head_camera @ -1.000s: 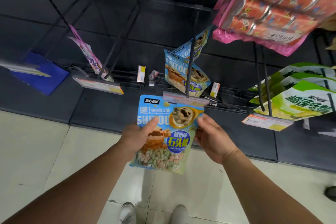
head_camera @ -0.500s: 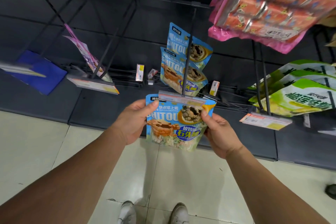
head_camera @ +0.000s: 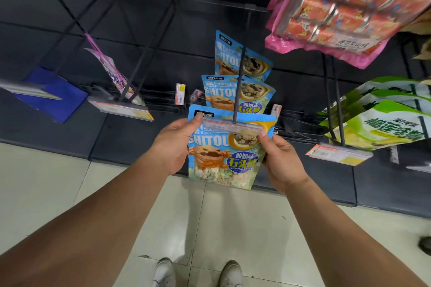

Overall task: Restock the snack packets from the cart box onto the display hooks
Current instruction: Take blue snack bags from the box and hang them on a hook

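blue packet sits at the hook tip, its top behind the price tag — left hand and right hand each pinch a side edge. looks light, crinkly, slick — best held near the top corners. two like packets hang behind.

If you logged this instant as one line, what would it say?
step: hanging packet | left hand: grips blue snack packet | right hand: pinches its right edge | hook: two matching packets hanging
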`<control>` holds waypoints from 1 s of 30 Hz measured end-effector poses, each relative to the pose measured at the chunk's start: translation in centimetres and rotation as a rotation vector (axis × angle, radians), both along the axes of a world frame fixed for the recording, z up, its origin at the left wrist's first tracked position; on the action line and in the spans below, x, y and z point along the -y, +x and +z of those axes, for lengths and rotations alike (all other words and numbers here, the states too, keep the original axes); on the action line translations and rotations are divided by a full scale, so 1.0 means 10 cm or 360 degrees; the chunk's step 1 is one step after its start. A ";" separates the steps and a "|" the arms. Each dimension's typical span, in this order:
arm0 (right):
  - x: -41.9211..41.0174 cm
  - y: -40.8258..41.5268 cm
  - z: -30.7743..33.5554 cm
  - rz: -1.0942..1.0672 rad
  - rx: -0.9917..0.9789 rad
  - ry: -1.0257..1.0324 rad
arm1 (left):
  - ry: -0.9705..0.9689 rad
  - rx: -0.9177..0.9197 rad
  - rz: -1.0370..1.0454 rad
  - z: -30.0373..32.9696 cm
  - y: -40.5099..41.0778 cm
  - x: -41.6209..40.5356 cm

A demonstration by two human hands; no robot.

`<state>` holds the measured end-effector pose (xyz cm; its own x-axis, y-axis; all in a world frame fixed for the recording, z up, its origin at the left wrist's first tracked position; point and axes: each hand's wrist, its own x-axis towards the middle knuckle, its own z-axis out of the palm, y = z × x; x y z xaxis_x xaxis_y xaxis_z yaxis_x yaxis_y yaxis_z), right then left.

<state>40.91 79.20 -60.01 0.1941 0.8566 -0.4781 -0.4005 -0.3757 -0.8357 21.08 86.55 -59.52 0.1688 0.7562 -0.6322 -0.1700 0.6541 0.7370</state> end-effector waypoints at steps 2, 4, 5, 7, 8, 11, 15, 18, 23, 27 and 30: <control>0.00 0.00 -0.01 -0.0015 0.0008 -0.0002 | -0.0011 -0.0026 -0.0001 -0.01 0.01 -0.01; -0.01 0.00 -0.01 -0.0040 0.0004 -0.0008 | 0.0001 -0.0032 -0.0002 -0.01 0.02 -0.04; -0.01 0.00 -0.02 -0.0052 0.0004 -0.0006 | 0.0001 -0.0041 -0.0001 -0.02 0.03 -0.06; -0.02 0.01 -0.03 -0.0062 0.0009 0.0005 | -0.0002 -0.0075 -0.0010 -0.04 0.04 -0.09; -0.02 0.01 -0.02 -0.0058 0.0019 0.0007 | -0.0003 -0.0102 -0.0013 -0.06 0.03 -0.10; -0.04 0.01 -0.06 -0.0057 0.0106 0.0007 | 0.0009 -0.0218 -0.0074 -0.10 0.04 -0.13; -0.10 0.04 -0.12 -0.0078 0.0232 0.0016 | 0.0065 -0.0301 -0.0186 -0.13 0.02 -0.11; -0.10 0.05 -0.18 -0.0091 0.0266 0.0050 | 0.0089 -0.0382 -0.0212 -0.20 -0.05 -0.05; -0.02 0.04 -0.34 -0.0244 0.0414 -0.0093 | 0.0187 -0.0543 -0.0113 -0.33 -0.06 0.06; 0.06 0.02 -0.39 -0.0338 0.0540 -0.0134 | 0.0464 -0.0785 -0.0001 -0.31 -0.03 0.15; 0.00 0.00 -0.30 -0.0173 0.0501 -0.0029 | 0.0569 -0.0696 -0.0190 -0.28 0.01 0.08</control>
